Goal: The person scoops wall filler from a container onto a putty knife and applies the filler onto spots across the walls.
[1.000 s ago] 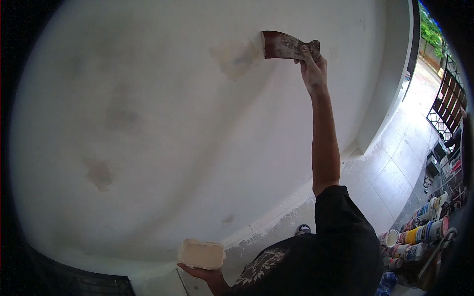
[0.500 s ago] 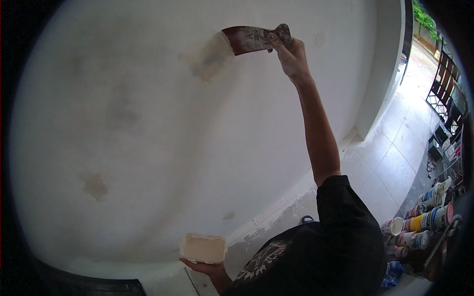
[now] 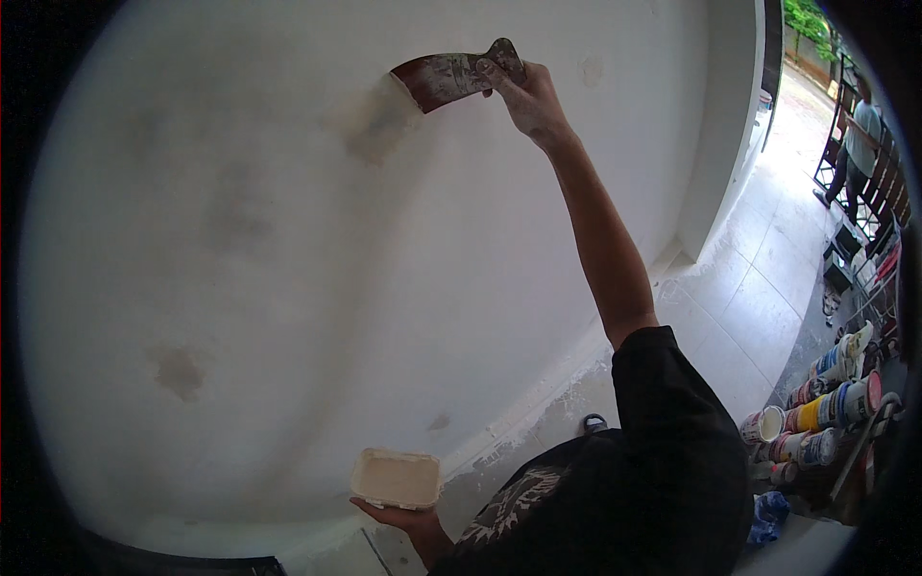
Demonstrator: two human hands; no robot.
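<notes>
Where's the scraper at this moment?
In the head view, the scraper is at the top, near the middle, in the right hand; its blade edge is at the upper right of a tan-grey patch on the wall.

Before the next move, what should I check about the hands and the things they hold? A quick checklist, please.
1. Scraper gripped: ok, the right hand holds its handle.
2. Tray supported: ok, the left hand bears it from below.
3. Paste in the tray: ok, pale material shows inside.
4. Blade at the wall patch: ok, its edge is by the patch's upper right.
5. Patch dry: cannot tell.
6. Other person away from the hands: ok, over by the gate.
</notes>
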